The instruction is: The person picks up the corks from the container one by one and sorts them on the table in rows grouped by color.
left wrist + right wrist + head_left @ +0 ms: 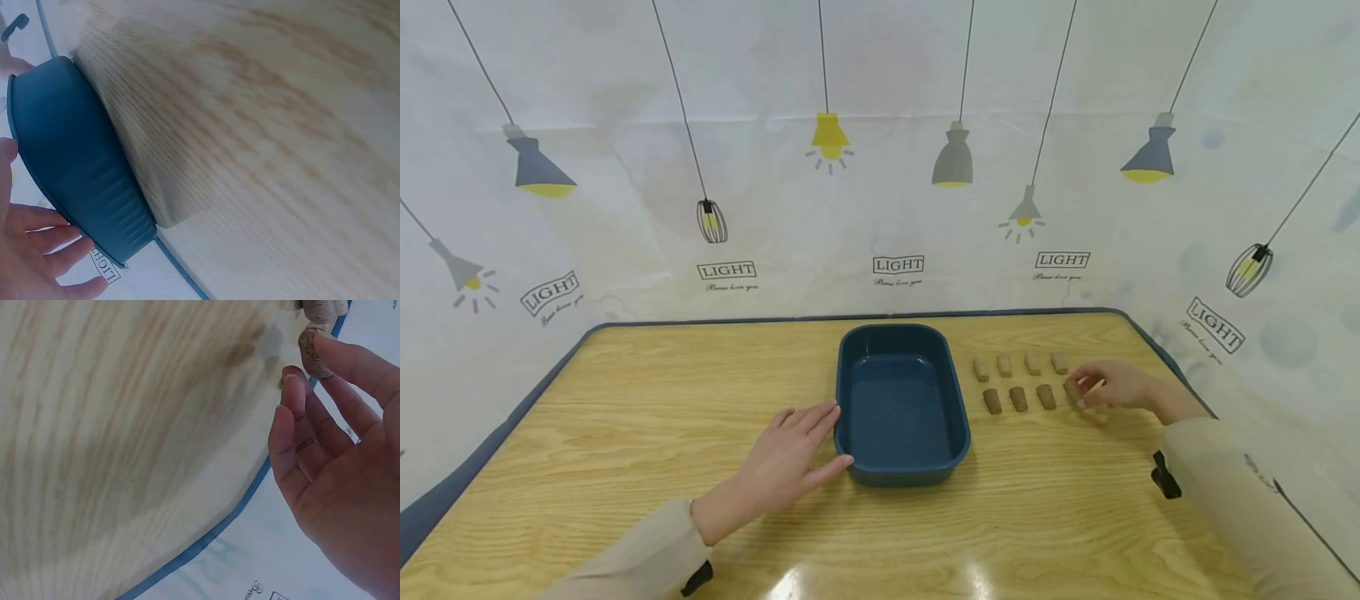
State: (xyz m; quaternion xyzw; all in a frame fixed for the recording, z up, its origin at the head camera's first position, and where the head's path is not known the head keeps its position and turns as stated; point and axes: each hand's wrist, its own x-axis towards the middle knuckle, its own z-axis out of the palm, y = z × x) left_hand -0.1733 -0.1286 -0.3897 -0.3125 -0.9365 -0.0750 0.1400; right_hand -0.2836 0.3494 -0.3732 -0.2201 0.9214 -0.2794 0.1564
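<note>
A deep blue plastic basin stands on the wooden table with nothing inside it. My left hand rests against the basin's left rim, fingers straight; the left wrist view shows these fingertips along the edge. To the right of the basin, several tapered cork stoppers stand in two rows, such as a darker front one and a paler back one. At the right end of the front row, my right hand pinches a cork stopper between thumb and index finger, the other fingers loosely bent.
The light wood table has a dark blue edge along its back and sides. Behind it hangs a white backdrop printed with lamps and the word LIGHT. Black straps sit at both sleeves.
</note>
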